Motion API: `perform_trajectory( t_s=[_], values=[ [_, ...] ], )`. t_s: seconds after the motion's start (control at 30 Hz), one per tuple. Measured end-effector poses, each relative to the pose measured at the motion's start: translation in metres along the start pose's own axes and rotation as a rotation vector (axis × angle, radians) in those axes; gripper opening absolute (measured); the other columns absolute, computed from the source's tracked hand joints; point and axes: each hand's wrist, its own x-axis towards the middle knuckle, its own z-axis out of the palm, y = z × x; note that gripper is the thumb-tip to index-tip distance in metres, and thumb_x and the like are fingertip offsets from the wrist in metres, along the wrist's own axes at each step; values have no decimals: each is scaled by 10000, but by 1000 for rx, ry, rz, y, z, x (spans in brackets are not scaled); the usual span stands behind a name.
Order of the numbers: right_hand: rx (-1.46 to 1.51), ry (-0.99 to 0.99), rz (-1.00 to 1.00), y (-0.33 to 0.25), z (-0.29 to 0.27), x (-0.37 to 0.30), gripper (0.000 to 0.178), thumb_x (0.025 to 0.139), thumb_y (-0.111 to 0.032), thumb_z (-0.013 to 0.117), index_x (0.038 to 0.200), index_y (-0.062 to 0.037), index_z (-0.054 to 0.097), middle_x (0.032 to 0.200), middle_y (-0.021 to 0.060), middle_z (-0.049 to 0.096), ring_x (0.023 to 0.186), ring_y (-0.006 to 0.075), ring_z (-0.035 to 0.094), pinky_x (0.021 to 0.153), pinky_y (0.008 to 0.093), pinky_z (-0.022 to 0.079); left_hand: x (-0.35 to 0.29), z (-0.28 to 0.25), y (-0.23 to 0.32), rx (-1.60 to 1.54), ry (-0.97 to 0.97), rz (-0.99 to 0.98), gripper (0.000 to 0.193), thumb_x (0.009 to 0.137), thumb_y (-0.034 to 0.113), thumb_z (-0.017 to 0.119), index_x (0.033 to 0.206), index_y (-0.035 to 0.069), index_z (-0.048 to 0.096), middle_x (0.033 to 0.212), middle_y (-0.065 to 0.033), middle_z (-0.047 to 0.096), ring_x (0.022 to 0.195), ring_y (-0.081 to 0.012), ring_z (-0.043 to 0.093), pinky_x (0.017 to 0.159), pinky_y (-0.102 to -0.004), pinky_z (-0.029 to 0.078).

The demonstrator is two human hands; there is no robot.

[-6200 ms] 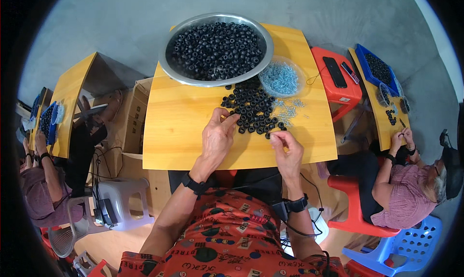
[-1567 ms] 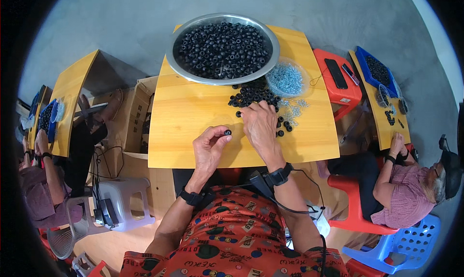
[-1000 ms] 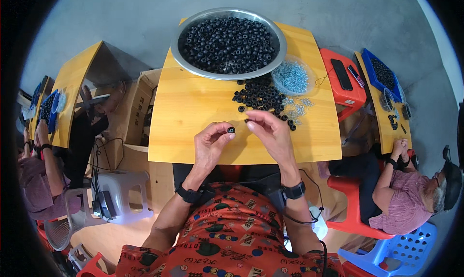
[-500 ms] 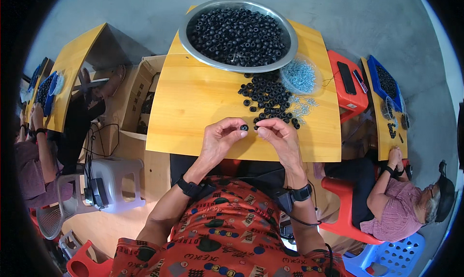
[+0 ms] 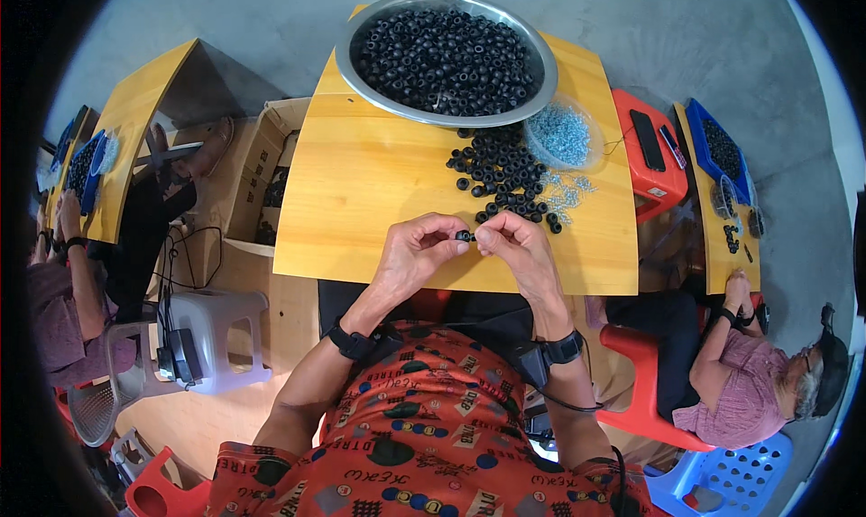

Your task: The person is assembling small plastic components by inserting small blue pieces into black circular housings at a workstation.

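A small black round piece with a hole (image 5: 465,235) is pinched between the thumb and forefinger of my left hand (image 5: 415,251). My right hand (image 5: 519,251) is closed in a pinch right at the piece's right side; what its fingertips hold is too small to make out. Beyond my hands lies a loose heap of the same black pieces (image 5: 496,174). Tiny silvery metal parts (image 5: 566,195) are scattered to the right of that heap. Behind them a clear round tub (image 5: 591,156) holds many more bluish-silver ones.
A wide metal basin (image 5: 356,88) full of black pieces stands on the yellow table (image 5: 361,192). At the right are a red stool (image 5: 645,183) with a phone and a seated person (image 5: 740,373). An open cardboard box (image 5: 248,192) stands left. Another person's arm (image 5: 86,291) shows farther left.
My hands have come together, so the right fingertips now meet the black piece. The left hand shifted slightly right, and the piece has turned a little.
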Motion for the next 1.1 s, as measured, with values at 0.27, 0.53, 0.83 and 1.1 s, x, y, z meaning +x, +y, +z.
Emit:
perform_trajectory(
  t_s=[0.27,0.53,0.83,1.1],
  values=[
    [14,-24,25,5,-2,2,192,882,-210,690,859,-27,639,757,-17,592,706,50,515,658,211,426,1,1,3,10,-45,-7,185,815,7,710,998,-8,680,901,-13,640,858,-90,584,798,-245,484],
    [-67,-4,15,4,-2,3,239,879,-251,702,841,-21,647,734,-12,587,684,50,506,636,213,418,1,-1,12,185,-91,31,180,826,-9,688,1006,-11,682,913,-25,660,890,-110,609,835,-260,486],
    [18,-28,82,7,-1,5,233,886,-238,688,821,-21,630,717,-14,571,665,53,493,628,217,404,-1,3,5,30,-47,12,202,838,-32,666,1034,12,654,921,-20,661,878,-89,605,819,-250,490],
    [112,-34,68,9,2,6,248,883,-256,694,813,-29,623,707,-7,562,658,62,483,628,214,391,-3,4,-6,-84,-18,26,254,807,-86,681,1041,11,656,922,2,640,866,-78,595,812,-237,499]
  ],
)
